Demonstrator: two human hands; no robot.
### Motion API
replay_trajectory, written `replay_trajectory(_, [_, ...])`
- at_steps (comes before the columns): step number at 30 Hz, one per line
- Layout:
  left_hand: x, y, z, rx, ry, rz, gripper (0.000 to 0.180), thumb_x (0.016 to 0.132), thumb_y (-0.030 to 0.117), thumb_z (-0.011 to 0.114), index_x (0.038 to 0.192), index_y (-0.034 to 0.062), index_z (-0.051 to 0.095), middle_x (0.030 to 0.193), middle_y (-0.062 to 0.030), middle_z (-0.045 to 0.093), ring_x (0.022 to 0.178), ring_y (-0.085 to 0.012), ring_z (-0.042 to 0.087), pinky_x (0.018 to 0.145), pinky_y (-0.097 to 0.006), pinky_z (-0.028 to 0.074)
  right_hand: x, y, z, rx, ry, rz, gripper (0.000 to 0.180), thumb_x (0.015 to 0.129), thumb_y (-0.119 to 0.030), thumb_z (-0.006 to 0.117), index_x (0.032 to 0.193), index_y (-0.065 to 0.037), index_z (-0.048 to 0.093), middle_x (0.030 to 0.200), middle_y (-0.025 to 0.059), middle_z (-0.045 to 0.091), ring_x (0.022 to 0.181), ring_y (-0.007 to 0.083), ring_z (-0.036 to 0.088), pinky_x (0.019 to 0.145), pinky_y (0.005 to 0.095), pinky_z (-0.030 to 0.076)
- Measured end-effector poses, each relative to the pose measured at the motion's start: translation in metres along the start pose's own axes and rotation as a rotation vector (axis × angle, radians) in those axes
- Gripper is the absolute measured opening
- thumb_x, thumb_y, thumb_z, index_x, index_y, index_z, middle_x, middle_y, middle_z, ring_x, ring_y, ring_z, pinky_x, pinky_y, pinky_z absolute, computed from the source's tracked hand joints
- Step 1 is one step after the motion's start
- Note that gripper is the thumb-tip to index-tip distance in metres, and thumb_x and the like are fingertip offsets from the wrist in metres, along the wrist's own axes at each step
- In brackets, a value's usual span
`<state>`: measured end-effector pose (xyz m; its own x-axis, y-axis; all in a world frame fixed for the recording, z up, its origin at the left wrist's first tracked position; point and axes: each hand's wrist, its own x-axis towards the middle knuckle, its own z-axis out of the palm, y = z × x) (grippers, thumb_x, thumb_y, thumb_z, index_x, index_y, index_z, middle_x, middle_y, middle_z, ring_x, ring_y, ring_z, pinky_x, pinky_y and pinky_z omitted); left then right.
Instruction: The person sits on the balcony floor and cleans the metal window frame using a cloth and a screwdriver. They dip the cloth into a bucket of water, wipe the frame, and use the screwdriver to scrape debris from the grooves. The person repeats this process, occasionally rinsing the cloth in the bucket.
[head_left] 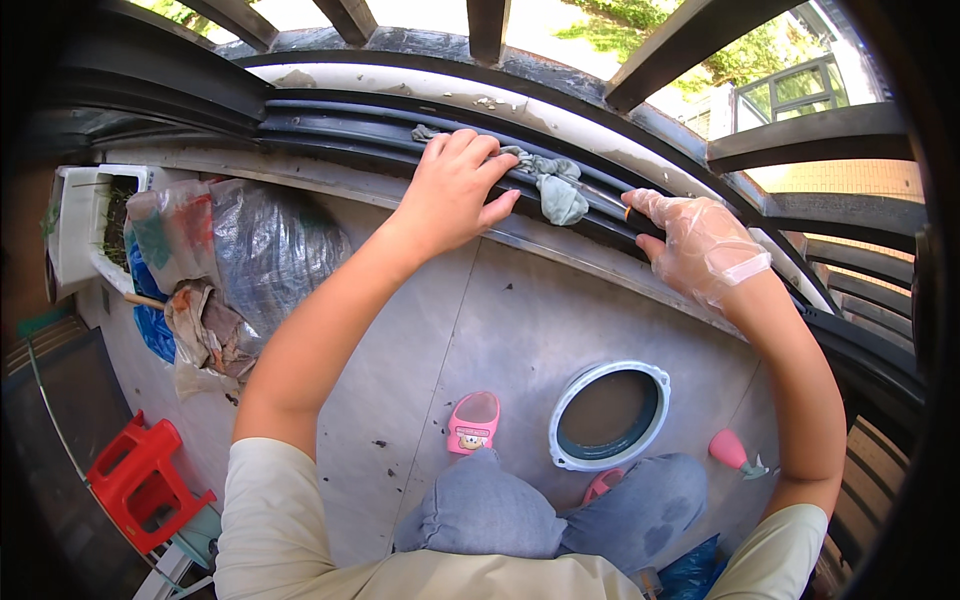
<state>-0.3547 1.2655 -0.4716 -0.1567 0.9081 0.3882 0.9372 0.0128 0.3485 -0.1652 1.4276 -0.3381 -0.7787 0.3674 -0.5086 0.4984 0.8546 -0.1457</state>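
Observation:
A wet grey-green cloth (562, 198) lies bunched along the dark sliding-window track (340, 128). My bare left hand (452, 188) presses its bent fingers onto the cloth in the track, with the thumb held apart. My right hand (700, 240), in a clear plastic glove, is closed round the dark handle of what looks like a screwdriver (603, 197). Its thin metal shaft runs along the track toward the cloth, and the tip is hidden under the fabric.
Dark railings (490, 30) stand beyond the track. On the tiled floor are a round basin (655, 440) of murky water and a pink spray bottle (727, 448). Plastic bags (270, 250), a white planter (75, 225) and a red stool (140, 470) are at left. I wear pink slippers (474, 415).

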Motion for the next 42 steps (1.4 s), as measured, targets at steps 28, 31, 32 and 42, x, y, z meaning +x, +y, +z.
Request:
replay_trajectory(28, [0.0, -0.071, -0.058, -0.156, -0.221, -0.374, 0.035, 0.086, 0.026, 0.067, 0.113, 0.0051, 0.062, 0.084, -0.012, 0.06, 0.078, -0.0211, 0.056, 0.074, -0.031, 0.047, 0.102, -0.061, -0.001, 0.248, -0.273, -0.138, 0.045, 0.092, -0.024, 0.056, 0.137, -0.021, 0.048, 0.072, 0.0088, 0.062, 0.053, 0.0135, 0.058, 0.059, 0.0307, 0.052])
replay_trajectory(31, [-0.008, -0.083, -0.062, -0.058, -0.214, -0.421, 0.037, 0.084, 0.028, 0.07, 0.112, 0.0049, 0.063, 0.077, -0.0102, 0.058, 0.069, -0.0173, 0.053, 0.067, -0.029, 0.047, 0.116, -0.076, 0.015, 0.161, -0.128, -0.241, 0.045, 0.092, -0.025, 0.056, 0.136, -0.022, 0.048, 0.079, 0.0136, 0.066, 0.065, 0.0234, 0.065, 0.064, 0.0367, 0.053])
replay_trajectory(32, [-0.006, -0.083, -0.063, -0.048, -0.202, -0.428, 0.036, 0.083, 0.027, 0.071, 0.11, 0.0049, 0.063, 0.075, -0.0095, 0.056, 0.066, -0.0165, 0.052, 0.065, -0.029, 0.046, 0.12, -0.078, 0.019, 0.176, -0.106, -0.229, 0.043, 0.091, -0.025, 0.057, 0.134, -0.021, 0.05, 0.087, 0.0168, 0.066, 0.076, 0.0298, 0.065, 0.071, 0.0395, 0.052])
replay_trajectory(42, [-0.018, -0.088, -0.049, 0.068, -0.034, -0.432, 0.032, 0.08, 0.024, 0.072, 0.1, 0.0018, 0.061, 0.078, -0.0133, 0.059, 0.071, -0.0249, 0.056, 0.068, -0.033, 0.048, 0.05, -0.056, -0.027, 0.201, -0.134, -0.133, 0.037, 0.088, -0.023, 0.059, 0.124, -0.015, 0.057, 0.101, 0.018, 0.066, 0.093, 0.0331, 0.064, 0.083, 0.039, 0.05])
